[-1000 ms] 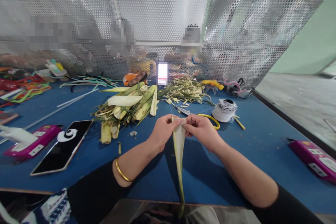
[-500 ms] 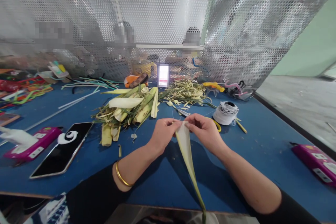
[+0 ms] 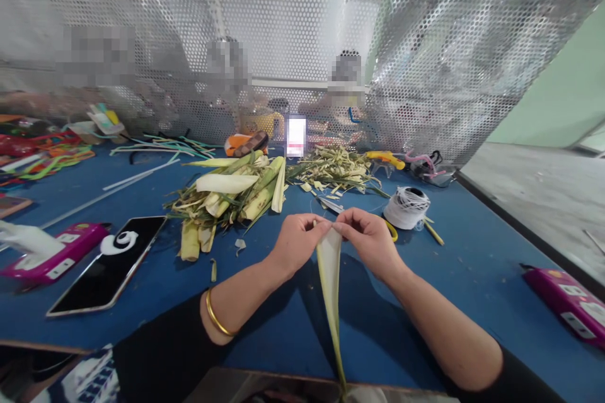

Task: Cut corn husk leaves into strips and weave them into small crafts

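A long leaf sheath [image 3: 331,264], pale inside with a yellow-green edge, hangs down between my hands and narrows to a stem past the table's front edge. My left hand [image 3: 299,239] pinches its wide top end from the left. Close beside it, my right hand [image 3: 366,236] pinches the same end from the right, the fingertips nearly touching. Just beyond the hands lie scissors [image 3: 392,231] with a yellow handle, partly hidden behind my right hand. To the right stands a spool of white thread [image 3: 405,209].
A heap of leaf sheaths [image 3: 227,184] lies left of centre, with shredded scraps [image 3: 333,167] behind. Phones [image 3: 113,264] and purple power strips [image 3: 59,252] sit at left; another power strip [image 3: 567,302] is at right. A perforated metal screen [image 3: 297,25] closes the back, people behind it.
The leaf sheath's lower end has swung left and hangs straighter. Both hands keep their pinch at the top, shifted very slightly.
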Demonstrator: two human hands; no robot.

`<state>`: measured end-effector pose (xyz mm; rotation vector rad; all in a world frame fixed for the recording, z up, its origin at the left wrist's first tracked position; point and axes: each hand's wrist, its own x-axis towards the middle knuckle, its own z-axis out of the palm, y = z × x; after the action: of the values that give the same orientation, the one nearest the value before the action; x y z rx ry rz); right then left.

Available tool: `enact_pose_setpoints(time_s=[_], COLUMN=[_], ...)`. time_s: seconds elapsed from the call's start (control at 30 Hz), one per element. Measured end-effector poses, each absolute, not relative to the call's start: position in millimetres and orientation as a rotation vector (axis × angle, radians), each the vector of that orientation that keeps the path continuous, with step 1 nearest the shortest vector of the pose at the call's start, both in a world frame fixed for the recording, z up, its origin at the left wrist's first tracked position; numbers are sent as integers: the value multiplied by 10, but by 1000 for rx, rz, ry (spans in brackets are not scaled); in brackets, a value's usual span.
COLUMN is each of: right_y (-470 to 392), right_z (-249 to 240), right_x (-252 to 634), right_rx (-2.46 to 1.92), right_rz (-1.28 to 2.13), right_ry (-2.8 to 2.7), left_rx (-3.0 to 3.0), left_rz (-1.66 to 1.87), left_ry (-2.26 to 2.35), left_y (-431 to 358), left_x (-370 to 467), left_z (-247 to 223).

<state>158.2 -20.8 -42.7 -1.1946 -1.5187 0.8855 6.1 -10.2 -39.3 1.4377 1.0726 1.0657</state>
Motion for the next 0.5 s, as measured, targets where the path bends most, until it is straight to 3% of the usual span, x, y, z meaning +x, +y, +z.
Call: enact_pose_setpoints(time_s=[0.2, 0.5], right_y=[-247, -208], right_z=[-418, -514], right_x=[1582, 1530], right_rx=[-1198, -1225], right_rz=[519, 872], right_ry=[-1740, -1404], left_rx=[1355, 1360], left_rz=[1040, 1096], left_ry=[1048, 1106], left_y=[-115, -101], left_x=[77, 94], left_z=[-394, -436])
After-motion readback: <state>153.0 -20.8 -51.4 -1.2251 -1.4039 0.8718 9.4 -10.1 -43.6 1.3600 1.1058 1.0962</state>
